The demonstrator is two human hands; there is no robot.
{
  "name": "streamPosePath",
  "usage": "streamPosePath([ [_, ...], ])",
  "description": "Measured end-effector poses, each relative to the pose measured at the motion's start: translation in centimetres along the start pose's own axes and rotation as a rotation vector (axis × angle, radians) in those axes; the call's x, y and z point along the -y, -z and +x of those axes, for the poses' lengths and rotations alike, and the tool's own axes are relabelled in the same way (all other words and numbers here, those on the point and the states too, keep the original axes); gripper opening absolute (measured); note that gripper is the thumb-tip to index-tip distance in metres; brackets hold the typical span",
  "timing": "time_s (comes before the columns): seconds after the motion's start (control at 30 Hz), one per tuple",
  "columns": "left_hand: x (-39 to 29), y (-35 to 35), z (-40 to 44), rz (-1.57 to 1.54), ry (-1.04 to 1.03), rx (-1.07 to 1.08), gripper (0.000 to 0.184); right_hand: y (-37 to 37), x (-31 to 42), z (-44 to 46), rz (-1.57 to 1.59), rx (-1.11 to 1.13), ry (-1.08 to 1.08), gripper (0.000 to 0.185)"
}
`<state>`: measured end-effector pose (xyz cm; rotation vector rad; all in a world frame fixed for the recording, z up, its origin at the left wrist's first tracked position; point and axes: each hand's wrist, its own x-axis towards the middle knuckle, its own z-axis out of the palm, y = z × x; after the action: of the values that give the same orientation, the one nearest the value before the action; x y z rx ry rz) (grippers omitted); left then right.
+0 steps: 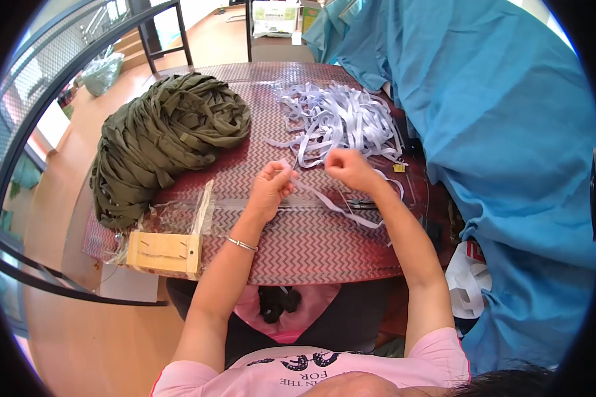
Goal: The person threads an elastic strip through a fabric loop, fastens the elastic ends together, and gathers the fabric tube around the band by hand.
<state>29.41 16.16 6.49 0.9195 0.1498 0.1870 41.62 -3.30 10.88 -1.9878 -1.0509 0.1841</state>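
My left hand [271, 188] pinches a narrow white elastic band [328, 202] near its end. From there the band trails to the right across the table, passing under my right forearm. My right hand [351, 168] is closed in a fist just right of the left, in front of a heap of white elastic bands [344, 119]; what its fingers hold, if anything, is hidden. Dark metal snips [361, 204] lie beside the trailing band, below my right hand.
A large coil of olive-green fabric [172, 135] rests on the left of the patterned table [291, 255]. A wooden block with nails [164, 253] sits at the front left corner. Blue cloth [490, 112] hangs along the right. A small yellow piece [398, 168] lies by the heap.
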Motion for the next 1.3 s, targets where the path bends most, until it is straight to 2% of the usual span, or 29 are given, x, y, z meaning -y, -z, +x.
streamPosePath([
  [0.1,0.1,0.4,-0.2,0.222,-0.023,-0.014,0.007,1.3,2.0,0.1,0.446,-0.162,-0.035,0.006],
  [0.17,0.0,0.2,-0.3,0.306,-0.001,-0.039,0.009,0.9,4.7,-0.5,0.87,-0.142,-0.106,0.007],
  [0.27,0.7,0.7,-0.1,0.394,-0.095,-0.028,0.011,-2.6,6.3,-1.9,1.162,-0.006,-0.195,0.011],
  [0.43,0.4,-0.1,-0.8,0.415,-0.199,0.008,0.008,-7.3,6.1,-2.7,0.955,-0.103,-0.221,0.01],
  [0.57,0.0,-0.4,-1.1,0.483,-0.169,0.022,0.006,-7.5,5.7,-2.9,0.841,-0.207,-0.21,0.009],
  [1.07,-0.7,-1.8,-2.2,0.874,-0.271,-0.075,0.005,-7.6,4.4,-3.2,0.755,-0.267,-0.255,0.009],
  [1.3,-0.8,-1.6,-2.2,1.219,-0.676,-0.013,0.007,-8.2,4.2,-3.4,0.793,-0.277,-0.326,0.01],
])
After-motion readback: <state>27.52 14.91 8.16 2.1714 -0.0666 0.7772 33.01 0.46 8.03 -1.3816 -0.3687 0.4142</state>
